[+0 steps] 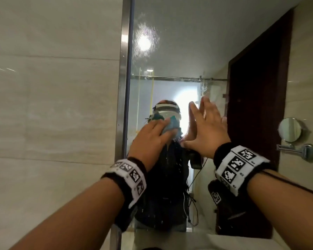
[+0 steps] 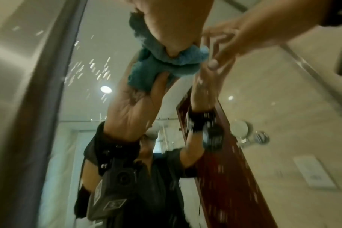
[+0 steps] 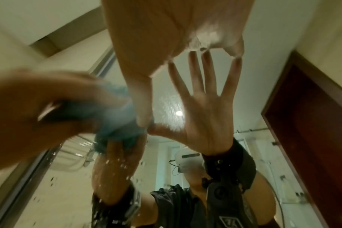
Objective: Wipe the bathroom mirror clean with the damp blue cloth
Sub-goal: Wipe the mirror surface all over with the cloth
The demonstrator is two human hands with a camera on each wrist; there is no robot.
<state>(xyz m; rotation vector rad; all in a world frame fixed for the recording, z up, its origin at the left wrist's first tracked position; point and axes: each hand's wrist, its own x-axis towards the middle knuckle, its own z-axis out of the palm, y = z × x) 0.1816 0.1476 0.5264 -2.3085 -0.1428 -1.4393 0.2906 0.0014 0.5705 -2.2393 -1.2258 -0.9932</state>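
The bathroom mirror [image 1: 179,51] fills the middle of the head view, with water drops and smears on the glass near its upper left. My left hand [image 1: 148,139] grips the bunched blue cloth [image 1: 167,127] and presses it to the glass close to the left frame. In the left wrist view the blue cloth [image 2: 166,61] sits under my left hand [image 2: 166,23], with its reflection below. My right hand [image 1: 206,129] lies flat on the mirror just right of the cloth, fingers spread and holding nothing. The right wrist view shows my right hand [image 3: 166,30] meeting its reflection, beside the blue cloth [image 3: 115,111].
A steel frame [image 1: 124,87] edges the mirror on the left, next to a beige tiled wall [image 1: 52,105]. On the right wall a small round mirror [image 1: 290,129] hangs on a metal arm. A pale basin edge [image 1: 224,240] lies below. A dark wooden door shows in the reflection.
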